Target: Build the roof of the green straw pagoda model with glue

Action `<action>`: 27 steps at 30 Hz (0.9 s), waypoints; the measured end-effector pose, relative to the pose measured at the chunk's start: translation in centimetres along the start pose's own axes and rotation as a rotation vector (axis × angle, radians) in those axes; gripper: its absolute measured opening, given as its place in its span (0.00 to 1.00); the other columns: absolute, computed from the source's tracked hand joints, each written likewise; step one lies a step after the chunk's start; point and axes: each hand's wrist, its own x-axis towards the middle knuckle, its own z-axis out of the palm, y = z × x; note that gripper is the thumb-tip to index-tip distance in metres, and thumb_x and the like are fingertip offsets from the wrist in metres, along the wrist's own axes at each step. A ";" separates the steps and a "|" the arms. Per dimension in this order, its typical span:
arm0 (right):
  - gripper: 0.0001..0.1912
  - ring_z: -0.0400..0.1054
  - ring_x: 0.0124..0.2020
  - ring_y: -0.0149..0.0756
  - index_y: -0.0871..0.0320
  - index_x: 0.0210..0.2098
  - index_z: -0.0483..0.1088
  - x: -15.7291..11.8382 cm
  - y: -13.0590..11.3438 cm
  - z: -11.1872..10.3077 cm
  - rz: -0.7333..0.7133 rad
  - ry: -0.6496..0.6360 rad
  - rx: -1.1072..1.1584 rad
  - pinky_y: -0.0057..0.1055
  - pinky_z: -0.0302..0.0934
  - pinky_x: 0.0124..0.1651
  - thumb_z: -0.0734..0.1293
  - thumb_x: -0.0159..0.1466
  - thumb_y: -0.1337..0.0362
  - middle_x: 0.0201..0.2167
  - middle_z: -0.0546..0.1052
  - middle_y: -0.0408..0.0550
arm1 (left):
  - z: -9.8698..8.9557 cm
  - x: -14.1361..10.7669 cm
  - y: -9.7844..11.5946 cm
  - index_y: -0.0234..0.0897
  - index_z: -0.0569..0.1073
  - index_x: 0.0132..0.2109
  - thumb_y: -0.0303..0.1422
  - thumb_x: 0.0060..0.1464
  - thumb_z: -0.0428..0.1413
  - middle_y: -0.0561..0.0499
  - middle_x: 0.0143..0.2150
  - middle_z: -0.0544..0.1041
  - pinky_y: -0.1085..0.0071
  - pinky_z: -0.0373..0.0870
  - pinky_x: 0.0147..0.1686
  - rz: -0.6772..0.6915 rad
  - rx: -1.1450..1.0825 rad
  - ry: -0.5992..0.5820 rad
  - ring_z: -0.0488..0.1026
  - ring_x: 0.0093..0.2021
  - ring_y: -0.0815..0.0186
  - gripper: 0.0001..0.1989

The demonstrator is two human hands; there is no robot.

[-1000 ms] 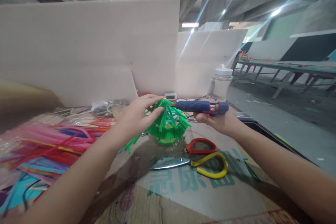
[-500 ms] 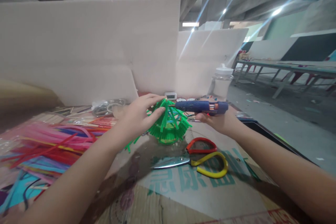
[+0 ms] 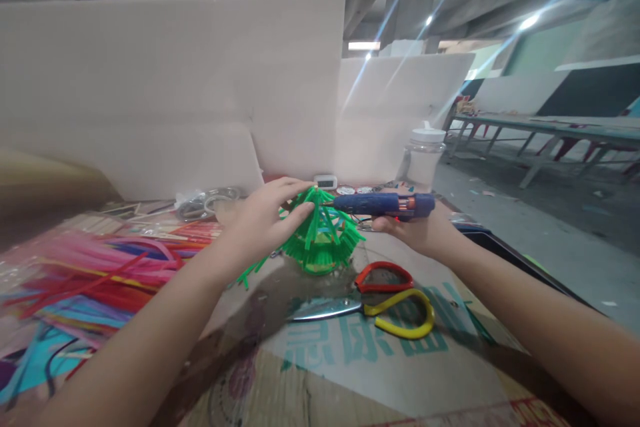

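Observation:
A green cone-shaped craft (image 3: 323, 257), built of fuzzy pipe-cleaner strips with a fringed lower edge, stands on the table. My left hand (image 3: 273, 213) grips its upper left side, thumb in front and fingers behind the top. From the right, my right hand (image 3: 415, 230) holds a blue hot glue gun (image 3: 383, 204) level, with its nozzle at the strips near the peak. Whether the tip touches them I cannot tell. In front of the craft lie scissors (image 3: 363, 307) with one red and one yellow handle loop.
Colourful pipe cleaners (image 3: 100, 273) are heaped at the left. A lidded clear jar (image 3: 424, 157) stands at the back right, and a small white digital device (image 3: 325, 181) sits behind the craft. White boards (image 3: 175, 93) rise along the back.
Almost nothing differs. Both hands, the glue gun and the green craft keep the same places, with only a tiny shift of the view.

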 end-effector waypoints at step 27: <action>0.20 0.70 0.26 0.36 0.58 0.26 0.73 -0.3 -0.4 0.0 0.071 -0.084 0.046 0.30 0.65 0.28 0.72 0.54 0.46 0.23 0.76 0.46 | 0.1 0.0 -0.4 0.35 0.74 0.55 0.37 0.63 0.51 0.45 0.54 0.77 0.64 0.70 0.53 -0.010 0.000 0.001 0.73 0.53 0.61 0.17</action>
